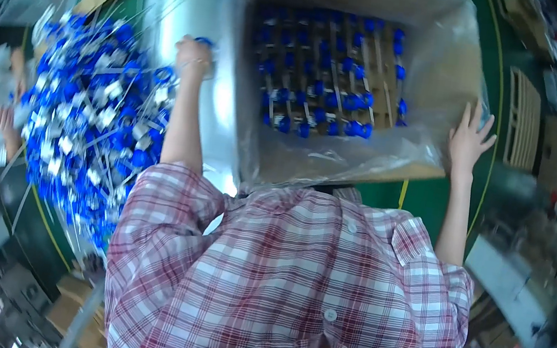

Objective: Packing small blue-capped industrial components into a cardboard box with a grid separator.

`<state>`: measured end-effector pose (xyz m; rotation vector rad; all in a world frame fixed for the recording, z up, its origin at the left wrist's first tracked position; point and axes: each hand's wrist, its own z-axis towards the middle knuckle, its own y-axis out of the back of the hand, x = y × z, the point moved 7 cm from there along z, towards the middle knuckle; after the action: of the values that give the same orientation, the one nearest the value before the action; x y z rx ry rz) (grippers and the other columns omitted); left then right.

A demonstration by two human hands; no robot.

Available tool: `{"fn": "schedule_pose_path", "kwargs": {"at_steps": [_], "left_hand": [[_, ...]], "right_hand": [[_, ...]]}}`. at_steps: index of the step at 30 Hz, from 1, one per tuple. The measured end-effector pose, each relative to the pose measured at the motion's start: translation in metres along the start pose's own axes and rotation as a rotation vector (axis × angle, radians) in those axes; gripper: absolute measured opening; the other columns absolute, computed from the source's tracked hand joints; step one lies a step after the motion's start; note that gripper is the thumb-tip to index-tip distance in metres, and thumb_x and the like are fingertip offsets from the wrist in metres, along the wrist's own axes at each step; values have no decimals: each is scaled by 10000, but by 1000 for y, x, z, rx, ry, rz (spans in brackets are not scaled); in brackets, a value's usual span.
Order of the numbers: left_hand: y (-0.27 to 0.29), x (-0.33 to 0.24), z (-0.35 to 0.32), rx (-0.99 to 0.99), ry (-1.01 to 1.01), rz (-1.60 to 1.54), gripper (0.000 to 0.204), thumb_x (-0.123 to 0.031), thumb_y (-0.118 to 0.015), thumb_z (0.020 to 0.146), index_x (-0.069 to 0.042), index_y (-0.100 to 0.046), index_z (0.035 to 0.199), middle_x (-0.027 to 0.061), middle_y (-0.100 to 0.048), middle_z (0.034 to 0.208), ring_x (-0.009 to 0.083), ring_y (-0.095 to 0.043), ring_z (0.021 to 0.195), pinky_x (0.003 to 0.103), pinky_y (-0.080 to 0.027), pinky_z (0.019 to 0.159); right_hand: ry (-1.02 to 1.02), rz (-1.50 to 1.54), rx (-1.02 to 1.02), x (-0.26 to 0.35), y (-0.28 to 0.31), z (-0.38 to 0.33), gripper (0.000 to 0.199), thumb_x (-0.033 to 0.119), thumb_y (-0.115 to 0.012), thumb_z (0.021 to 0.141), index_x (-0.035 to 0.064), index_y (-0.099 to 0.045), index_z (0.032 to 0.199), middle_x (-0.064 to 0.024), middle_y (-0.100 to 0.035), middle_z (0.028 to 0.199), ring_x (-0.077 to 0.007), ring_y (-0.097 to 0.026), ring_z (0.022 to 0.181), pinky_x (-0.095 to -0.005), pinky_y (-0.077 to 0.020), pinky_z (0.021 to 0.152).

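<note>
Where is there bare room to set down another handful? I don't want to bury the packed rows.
Free: the box floor's bare strip right of the blue-capped rows, toward the right hand, and the plastic liner near the left hand. Crowded: the loose blue pile at left.

A: The shirt is a plaid of red, white and grey, with small white buttons.

B: And the heap of parts by the left hand is bright blue mixed with silvery white. The same blue shows on the parts in rows inside the box.

A: The box itself is brown card, lined with a clear, greyish plastic bag. The surface is dark green with a yellow line.
</note>
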<state>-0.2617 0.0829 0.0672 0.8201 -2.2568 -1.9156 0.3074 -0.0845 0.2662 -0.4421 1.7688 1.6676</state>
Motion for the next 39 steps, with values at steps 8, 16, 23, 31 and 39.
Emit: {"fn": "schedule_pose_path", "kwargs": {"at_steps": [8, 16, 23, 31, 39], "left_hand": [[53, -46, -49, -82, -276, -57, 293, -250, -550, 782, -13, -628, 934, 219, -625, 924, 367, -602, 868, 408, -465, 741], [238, -47, -174, -63, -134, -515, 158, -167, -575, 888, -9, -575, 899, 5, -545, 757, 59, -513, 714, 195, -475, 597], [223, -208, -216, 513, -497, -447, 105, -47, -540, 870, 19, -518, 950, 12, -513, 820, 81, -486, 752, 203, -394, 679], [77, -369, -221, 342, -1289, 307, 263, 37, -567, 729, -48, -533, 976, 138, -536, 986, 318, -594, 864, 377, -494, 713], [42, -368, -175, 236, -1085, 787, 263, 36, -538, 768, -36, -552, 1021, 156, -549, 1075, 327, -612, 886, 377, -517, 770]], "right_hand": [[-379, 887, 56, -54, -37, -64, 518, -31, -495, 736, 148, -483, 1222, -194, -390, 1297, -366, -355, 1224, -411, -334, 1005], [273, 1059, -38, 11, 92, -47, 544, -50, -471, 654, 95, -538, 1173, -141, -457, 1280, -314, -354, 1258, -454, -241, 1061], [446, 1249, 440, 27, 41, -58, 312, -16, -528, 720, 62, -562, 1021, -133, -601, 894, -311, -572, 886, -399, -448, 793], [523, 1243, 44, -29, 62, -68, 177, 71, -644, 731, 6, -582, 883, -101, -544, 720, -272, -541, 674, -355, -444, 614], [-7, 1031, 32, -52, 60, -28, 537, 219, -640, 801, 42, -431, 1264, -173, -485, 1185, -303, -607, 780, -333, -506, 614]]}}
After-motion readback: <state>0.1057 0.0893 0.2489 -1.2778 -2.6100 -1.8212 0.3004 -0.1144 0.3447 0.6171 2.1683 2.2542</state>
